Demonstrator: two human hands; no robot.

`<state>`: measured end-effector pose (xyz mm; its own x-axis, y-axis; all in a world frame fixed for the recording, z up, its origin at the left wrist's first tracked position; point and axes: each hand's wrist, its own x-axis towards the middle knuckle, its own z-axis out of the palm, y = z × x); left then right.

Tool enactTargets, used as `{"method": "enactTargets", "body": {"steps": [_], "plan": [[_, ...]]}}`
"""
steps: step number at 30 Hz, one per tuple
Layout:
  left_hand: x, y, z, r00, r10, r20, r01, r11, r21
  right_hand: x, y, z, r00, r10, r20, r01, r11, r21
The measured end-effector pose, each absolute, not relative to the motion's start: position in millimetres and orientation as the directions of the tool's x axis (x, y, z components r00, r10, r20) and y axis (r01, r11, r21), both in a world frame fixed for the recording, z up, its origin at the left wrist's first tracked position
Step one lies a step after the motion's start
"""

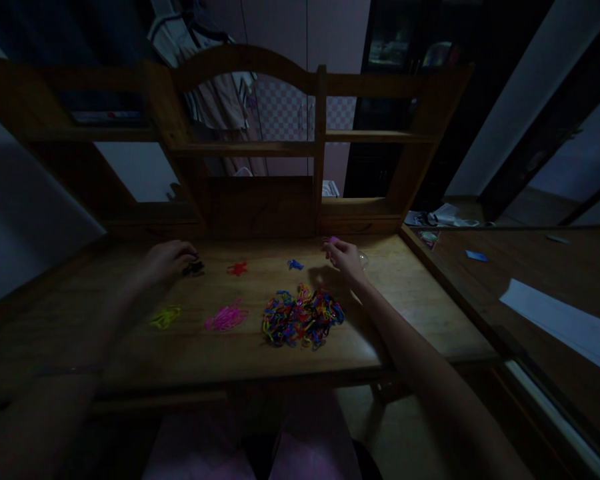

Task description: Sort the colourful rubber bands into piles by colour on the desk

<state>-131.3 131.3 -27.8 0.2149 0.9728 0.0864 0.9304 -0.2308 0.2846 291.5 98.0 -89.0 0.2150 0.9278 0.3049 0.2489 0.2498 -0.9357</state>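
My left hand (169, 259) is over a small black pile of bands (194, 268), with its fingertips pinched together; whatever is between them is too dark to make out. My right hand (344, 259) hovers at the back right with closed fingers. Something small and purple (333, 239) shows at its fingertips, held or just behind them. A clear round object (363, 259) is partly hidden behind that hand. In front lies a mixed heap of coloured rubber bands (303, 317). Separate small piles are red (238, 269), blue (295, 265), yellow (166, 317) and pink (227, 316).
The wooden desk (190, 360) has a shelf hutch (245, 150) along its back edge. To the right, a darker side table (530, 267) bears a white paper sheet (565, 323) and a blue card (476, 256). Clothes (215, 100) hang behind the hutch. The room is dim.
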Motion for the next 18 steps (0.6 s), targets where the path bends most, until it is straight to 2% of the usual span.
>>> {"method": "enactTargets", "body": {"steps": [4,8,13,15,18], "plan": [[-154.5,129.2,-36.1,0.235,0.972,-0.017,0.936,-0.222,0.275,291.3,97.8,-91.1,0.189,0.929,0.318,0.282,0.259,-0.924],[-158.2,131.1,-45.8,0.222,0.974,0.036,0.935,-0.224,0.274,292.6,97.1,-92.3,0.181,0.925,0.335,0.320,0.267,-0.909],[-141.5,129.5,-44.9,0.300,0.941,0.153,0.933,-0.323,0.157,293.6,96.9,-93.4,0.177,0.921,0.348,0.356,0.269,-0.895],[-131.8,125.7,-44.4,0.345,0.934,0.097,0.920,-0.357,0.161,293.7,97.7,-94.3,0.179,0.918,0.354,0.361,0.273,-0.892],[-127.9,123.7,-49.6,0.367,0.926,-0.090,0.913,-0.340,0.227,293.9,99.0,-95.7,0.178,0.917,0.358,0.360,0.278,-0.891]]}}
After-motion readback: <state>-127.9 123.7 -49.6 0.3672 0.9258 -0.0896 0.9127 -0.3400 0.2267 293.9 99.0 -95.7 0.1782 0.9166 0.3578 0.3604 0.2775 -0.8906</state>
